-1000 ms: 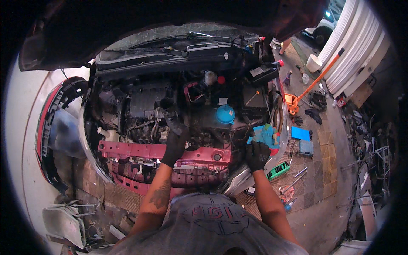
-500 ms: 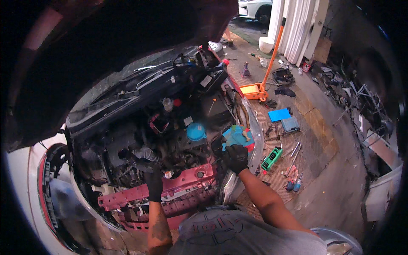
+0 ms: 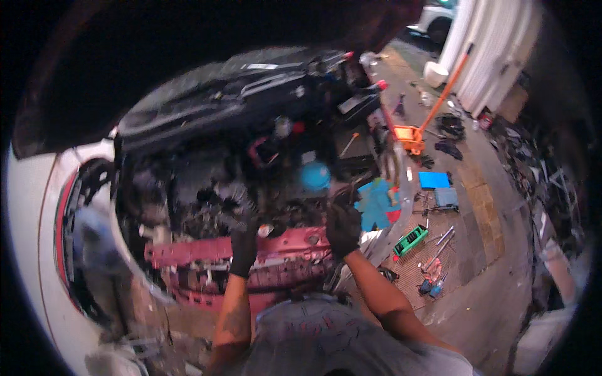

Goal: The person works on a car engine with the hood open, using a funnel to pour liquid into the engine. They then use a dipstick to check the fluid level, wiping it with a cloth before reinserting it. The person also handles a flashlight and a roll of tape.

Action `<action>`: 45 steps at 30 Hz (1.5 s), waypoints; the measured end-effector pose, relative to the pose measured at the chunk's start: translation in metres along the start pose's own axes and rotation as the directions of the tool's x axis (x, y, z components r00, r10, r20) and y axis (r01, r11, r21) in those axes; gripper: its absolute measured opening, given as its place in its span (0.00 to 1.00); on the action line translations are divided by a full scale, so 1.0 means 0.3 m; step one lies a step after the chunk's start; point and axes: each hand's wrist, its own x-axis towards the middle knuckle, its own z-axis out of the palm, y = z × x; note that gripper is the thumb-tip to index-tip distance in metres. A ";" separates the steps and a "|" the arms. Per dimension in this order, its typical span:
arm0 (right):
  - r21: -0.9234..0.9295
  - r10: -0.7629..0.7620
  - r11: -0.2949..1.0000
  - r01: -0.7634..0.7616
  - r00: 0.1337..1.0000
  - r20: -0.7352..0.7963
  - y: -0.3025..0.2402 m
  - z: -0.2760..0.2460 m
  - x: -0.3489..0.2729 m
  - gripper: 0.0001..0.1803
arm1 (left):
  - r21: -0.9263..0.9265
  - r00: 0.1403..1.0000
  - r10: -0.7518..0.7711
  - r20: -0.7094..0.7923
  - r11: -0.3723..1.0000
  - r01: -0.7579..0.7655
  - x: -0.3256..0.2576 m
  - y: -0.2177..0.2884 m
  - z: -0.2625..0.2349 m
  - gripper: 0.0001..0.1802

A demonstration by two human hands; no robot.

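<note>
Both my hands wear dark gloves and reach into the open engine bay of a red car. My left hand [image 3: 243, 247] is over the red front crossmember [image 3: 194, 252], its fingers blurred against a greyish, ribbed-looking part [image 3: 229, 199]. A small white-rimmed cap [image 3: 265, 230] sits just right of it. My right hand [image 3: 343, 229] is at the bay's front right corner, left of a blue-green cloth or sheet [image 3: 376, 203]. Its fingers are lost in dark parts and blur. Beyond, between the hands, lies a round blue funnel-like piece [image 3: 315, 177].
The raised hood [image 3: 188, 44] hangs overhead. On the floor to the right are an orange floor jack [image 3: 409, 139], a green tool tray [image 3: 411, 240], a blue case [image 3: 434, 180] and several loose tools. A detached bumper-like part [image 3: 66, 219] stands at left.
The view has turned, shifting the scene rightward, and is more blurred. My right hand has drawn left, off the blue-green sheet, to the bay's dark corner. My left hand stays near the grey part.
</note>
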 end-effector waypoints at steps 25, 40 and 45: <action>0.003 -0.098 0.976 0.220 0.420 0.902 -0.016 0.792 0.003 0.41 | 0.293 0.909 0.118 0.400 0.923 -0.249 0.279 0.278 -0.017 0.32; -0.026 -0.095 0.969 0.245 0.468 0.879 0.004 0.818 -0.017 0.38 | -0.022 0.957 0.105 0.272 0.994 -0.103 0.379 0.289 -0.020 0.35; -0.030 -0.088 0.971 0.239 0.471 0.878 0.007 0.826 -0.016 0.37 | 0.002 0.952 0.019 0.306 1.000 -0.020 0.389 0.278 -0.012 0.35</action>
